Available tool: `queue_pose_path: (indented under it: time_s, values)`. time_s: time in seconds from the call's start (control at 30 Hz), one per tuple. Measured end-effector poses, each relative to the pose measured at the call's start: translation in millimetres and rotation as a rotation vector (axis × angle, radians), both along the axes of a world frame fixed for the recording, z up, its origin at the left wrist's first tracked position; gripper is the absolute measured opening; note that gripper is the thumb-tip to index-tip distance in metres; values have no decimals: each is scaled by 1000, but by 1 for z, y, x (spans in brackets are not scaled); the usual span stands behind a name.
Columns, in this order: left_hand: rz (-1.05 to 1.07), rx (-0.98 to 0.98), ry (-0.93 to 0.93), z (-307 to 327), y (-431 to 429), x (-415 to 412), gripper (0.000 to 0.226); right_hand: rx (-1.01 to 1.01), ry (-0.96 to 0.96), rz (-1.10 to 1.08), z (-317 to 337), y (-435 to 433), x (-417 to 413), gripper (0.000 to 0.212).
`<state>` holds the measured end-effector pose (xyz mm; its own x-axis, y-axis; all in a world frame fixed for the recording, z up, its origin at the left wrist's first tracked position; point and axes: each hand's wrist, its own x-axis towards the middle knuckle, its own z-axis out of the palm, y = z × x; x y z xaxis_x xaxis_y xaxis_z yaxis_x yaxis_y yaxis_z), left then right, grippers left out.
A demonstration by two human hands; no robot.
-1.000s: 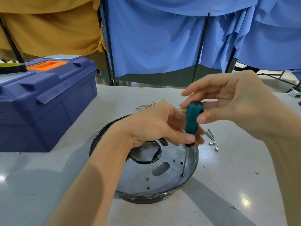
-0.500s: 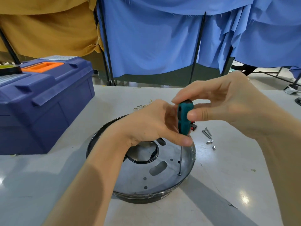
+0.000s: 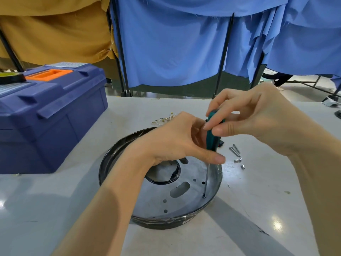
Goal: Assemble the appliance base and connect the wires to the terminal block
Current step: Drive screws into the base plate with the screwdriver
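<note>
Bright overhead light; glare spots on table [image 3: 258,204]; soft arm shadows; wide-angle bending at edges.

I can read no text, number or brand anywhere in my view. The one candidate is a small pale sticker [image 3: 185,221] on the outer wall of the black appliance base [image 3: 156,225], near its front edge. Whatever is printed on it is too small and blurred for me to make out.
</note>
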<state>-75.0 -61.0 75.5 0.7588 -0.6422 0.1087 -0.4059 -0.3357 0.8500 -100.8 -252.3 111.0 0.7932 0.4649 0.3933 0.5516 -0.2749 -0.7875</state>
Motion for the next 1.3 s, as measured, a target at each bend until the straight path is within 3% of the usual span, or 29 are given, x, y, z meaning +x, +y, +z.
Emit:
queue_pose_path:
  time_s: [0.07,0.17,0.27,0.37,0.5,0.57,0.7,0.83,0.93,1.07,1.2,1.23,1.3]
  values:
    - [-74,50,43,2,3,-2,30,-11,-41,-8,0,0,0,27]
    - [-151,72,93,2,7,-3,23,-15,-45,58,3,-1,-2,53]
    - [-94,70,76,2,4,-3,17,6,-17,44,2,0,-2,41]
    - [-41,59,33,-2,-2,-2,29,-37,-46,-39,-1,4,0,34]
    - [-115,56,77,-1,2,-1,14,14,-46,-18,3,0,-2,36]
    - [-168,21,119,0,7,0,22,5,-48,3,4,-3,-3,37]
    - [-96,43,56,2,7,-2,17,-13,-4,64,4,-1,-4,32]
    - [-11,52,-5,-2,-4,-4,44,7,-38,33,3,1,-3,33]
    - [-106,57,53,-1,0,-2,22,4,-47,16,6,-3,-4,37]
    - [-169,32,96,-1,8,0,22,-17,-16,33,4,-4,-5,31]
    - [-49,64,-24,-2,-2,-3,58,1,27,58,2,0,-3,27]
    - [-34,74,-28,-3,-4,-3,56,4,16,44,1,1,-2,25]
    - [-40,75,-6,-5,-5,-1,33,-6,-42,5,1,1,0,26]
